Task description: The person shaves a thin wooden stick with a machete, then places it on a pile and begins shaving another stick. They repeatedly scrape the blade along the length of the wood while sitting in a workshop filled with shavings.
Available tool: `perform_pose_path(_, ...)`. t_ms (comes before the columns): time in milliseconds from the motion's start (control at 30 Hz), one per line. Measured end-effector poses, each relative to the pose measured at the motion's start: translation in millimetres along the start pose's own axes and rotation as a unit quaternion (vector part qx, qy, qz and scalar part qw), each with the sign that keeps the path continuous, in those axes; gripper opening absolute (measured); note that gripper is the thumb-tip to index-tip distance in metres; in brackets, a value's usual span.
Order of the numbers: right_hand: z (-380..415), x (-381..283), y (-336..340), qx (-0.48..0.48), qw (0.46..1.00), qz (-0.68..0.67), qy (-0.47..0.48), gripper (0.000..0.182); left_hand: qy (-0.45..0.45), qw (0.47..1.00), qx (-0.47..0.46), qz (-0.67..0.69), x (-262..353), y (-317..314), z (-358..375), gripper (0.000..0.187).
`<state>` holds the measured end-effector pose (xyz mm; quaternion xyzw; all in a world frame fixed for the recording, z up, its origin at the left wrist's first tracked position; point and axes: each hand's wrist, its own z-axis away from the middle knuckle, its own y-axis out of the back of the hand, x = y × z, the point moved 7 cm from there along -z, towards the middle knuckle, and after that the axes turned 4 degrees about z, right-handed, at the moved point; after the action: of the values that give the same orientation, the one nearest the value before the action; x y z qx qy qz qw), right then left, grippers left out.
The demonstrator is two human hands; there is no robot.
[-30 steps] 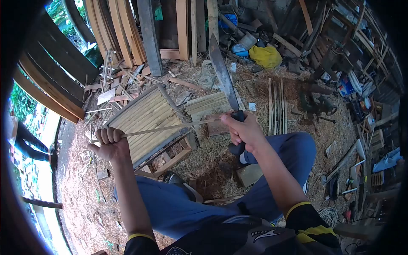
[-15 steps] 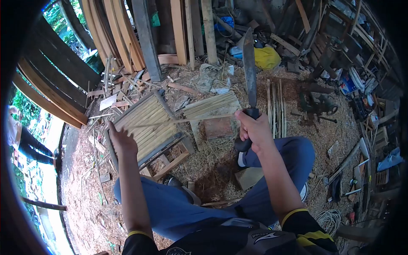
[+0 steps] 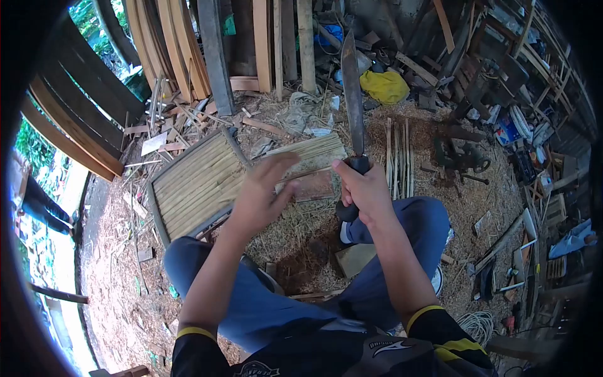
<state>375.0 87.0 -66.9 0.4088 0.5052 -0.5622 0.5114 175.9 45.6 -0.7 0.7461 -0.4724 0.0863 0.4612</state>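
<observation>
My right hand (image 3: 363,187) is closed round the black handle of a machete (image 3: 353,94), whose long dark blade points up and away from me. A thin bamboo strip (image 3: 309,172) runs leftward from the thumb of that hand. My left hand (image 3: 256,200) is in front of the strip's left part, its fingers stretched and thumb apart, somewhat blurred; whether it touches the strip is hidden. Beyond it, to the left, a framed panel of bamboo slats (image 3: 200,182) lies tilted. A bundle of thin bamboo strips (image 3: 309,148) rests on the ground behind my hands.
Several longer bamboo sticks (image 3: 400,157) lie right of the machete. A metal vise (image 3: 461,157) stands farther right. Wooden planks (image 3: 182,53) lean at the back, near a yellow cloth (image 3: 384,87). Shavings cover the floor. Another person's legs (image 3: 47,204) show at far left.
My left hand has moved right, from the strip's far left end toward my right hand. The machete stays in my right hand, shifted slightly left as the view turned.
</observation>
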Motion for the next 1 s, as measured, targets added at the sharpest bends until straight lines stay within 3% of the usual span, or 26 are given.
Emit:
perform_pose_path(100, 6, -8, -6, 0.003, 1.0, 0.001, 0.005, 0.024, -0.014, 0.998, -0.046, -0.026, -1, -25, -4, 0.027)
perform_pose_path(300, 14, -27, -4, 0.003, 0.999, 0.004, 0.038, 0.026, -0.039, 0.999, -0.009, 0.011, 6, -26, -22, 0.018)
perform_pose_path(533, 14, -27, 12, 0.04, 0.999, -0.022, 0.005, 0.03, -0.01, 0.981, 0.186, 0.059, 2, 42, -31, 0.016)
perform_pose_path(733, 12, -18, 17, 0.03, 0.999, -0.025, -0.01, 0.031, 0.004, 0.922, 0.334, 0.197, -23, 92, -11, 0.011)
perform_pose_path(1000, 13, -10, 13, 0.01, 0.999, -0.007, -0.033, 0.029, -0.01, 0.908, 0.379, 0.178, -23, 113, 6, 0.013)
